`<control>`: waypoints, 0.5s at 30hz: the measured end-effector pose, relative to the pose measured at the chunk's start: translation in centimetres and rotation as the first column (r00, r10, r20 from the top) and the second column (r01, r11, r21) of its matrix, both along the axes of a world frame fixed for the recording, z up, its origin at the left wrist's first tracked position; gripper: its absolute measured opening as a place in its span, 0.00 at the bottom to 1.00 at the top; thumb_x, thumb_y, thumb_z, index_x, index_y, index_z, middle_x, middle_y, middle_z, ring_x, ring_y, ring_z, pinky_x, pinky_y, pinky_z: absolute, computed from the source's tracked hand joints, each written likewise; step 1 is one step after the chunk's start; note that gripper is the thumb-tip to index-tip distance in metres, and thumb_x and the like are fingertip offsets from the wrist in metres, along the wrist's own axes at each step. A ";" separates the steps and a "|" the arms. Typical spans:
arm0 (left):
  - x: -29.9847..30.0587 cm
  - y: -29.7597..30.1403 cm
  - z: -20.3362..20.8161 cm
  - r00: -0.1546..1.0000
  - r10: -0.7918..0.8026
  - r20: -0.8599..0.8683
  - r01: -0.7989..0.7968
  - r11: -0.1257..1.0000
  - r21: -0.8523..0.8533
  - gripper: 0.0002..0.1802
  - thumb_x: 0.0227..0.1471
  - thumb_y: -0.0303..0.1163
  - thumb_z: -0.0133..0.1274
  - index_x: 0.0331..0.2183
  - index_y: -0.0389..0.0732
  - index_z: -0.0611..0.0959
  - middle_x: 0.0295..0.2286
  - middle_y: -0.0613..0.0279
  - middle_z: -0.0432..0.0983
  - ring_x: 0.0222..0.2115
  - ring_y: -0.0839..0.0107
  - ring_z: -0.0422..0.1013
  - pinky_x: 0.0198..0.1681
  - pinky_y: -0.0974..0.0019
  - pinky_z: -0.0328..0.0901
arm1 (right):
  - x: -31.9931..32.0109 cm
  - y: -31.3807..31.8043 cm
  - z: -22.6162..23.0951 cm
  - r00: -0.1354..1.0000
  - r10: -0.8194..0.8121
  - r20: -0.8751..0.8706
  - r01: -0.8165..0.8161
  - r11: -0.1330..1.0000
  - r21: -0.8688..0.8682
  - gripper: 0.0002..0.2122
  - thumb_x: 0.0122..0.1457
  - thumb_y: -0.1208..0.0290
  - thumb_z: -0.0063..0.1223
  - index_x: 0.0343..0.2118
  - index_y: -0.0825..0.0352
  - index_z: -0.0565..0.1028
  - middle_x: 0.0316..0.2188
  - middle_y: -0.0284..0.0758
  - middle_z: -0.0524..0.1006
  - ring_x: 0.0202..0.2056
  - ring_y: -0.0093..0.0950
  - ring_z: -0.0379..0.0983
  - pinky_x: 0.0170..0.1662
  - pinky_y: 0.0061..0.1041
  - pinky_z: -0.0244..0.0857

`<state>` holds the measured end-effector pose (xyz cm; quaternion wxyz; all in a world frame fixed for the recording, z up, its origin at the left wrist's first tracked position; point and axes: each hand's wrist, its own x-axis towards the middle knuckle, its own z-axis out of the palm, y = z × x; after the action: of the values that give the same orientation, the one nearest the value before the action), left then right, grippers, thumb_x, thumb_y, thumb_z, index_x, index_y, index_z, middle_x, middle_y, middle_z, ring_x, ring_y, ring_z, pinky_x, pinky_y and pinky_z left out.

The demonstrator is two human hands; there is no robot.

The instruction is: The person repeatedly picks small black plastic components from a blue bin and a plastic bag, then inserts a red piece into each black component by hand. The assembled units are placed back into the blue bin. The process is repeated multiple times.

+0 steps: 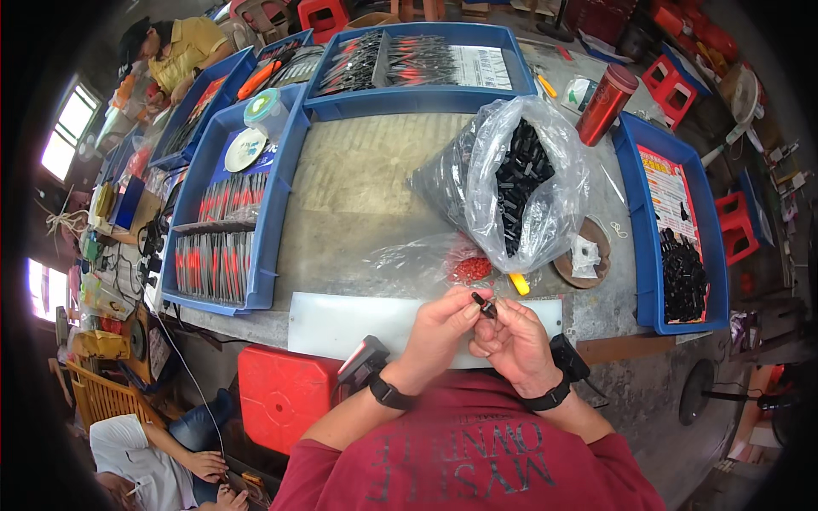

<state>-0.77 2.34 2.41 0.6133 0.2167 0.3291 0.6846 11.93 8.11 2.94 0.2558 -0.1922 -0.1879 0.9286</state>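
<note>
Just in front of my chest, both hands meet over a small black plastic part. Thumb and fingers of my left hand pinch it from one side, and my right hand has its fingers closed on the other side. My fingers cover part of it. Beyond the hands stands an open clear plastic bag, full of small black parts. Tiny red pieces lie in thin clear plastic close by. A yellow piece pokes out beside the bag. Below the hands a pale flat board lies along the table edge.
Blue trays hold black and red pieces at the left, the back and the right. A red bottle stands behind the bag; a round brown dish is to its right. Red stool at lower left. Two other people sit leftward.
</note>
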 end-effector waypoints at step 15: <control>0.4 0.3 0.0 0.999 0.044 0.019 -0.044 0.999 -0.006 0.09 0.46 0.24 0.51 0.33 0.33 0.77 0.33 0.67 0.66 0.35 0.77 0.62 0.41 0.73 0.57 | -0.2 -0.1 -0.2 0.999 -0.012 -0.033 0.011 0.999 -0.033 0.10 0.58 0.66 0.39 0.38 0.65 0.69 0.27 0.27 0.71 0.25 0.18 0.64 0.27 0.22 0.58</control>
<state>-0.37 2.62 2.37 0.6018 0.2009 0.3297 0.6991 11.72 8.05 2.75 0.2610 -0.1822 -0.1673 0.9331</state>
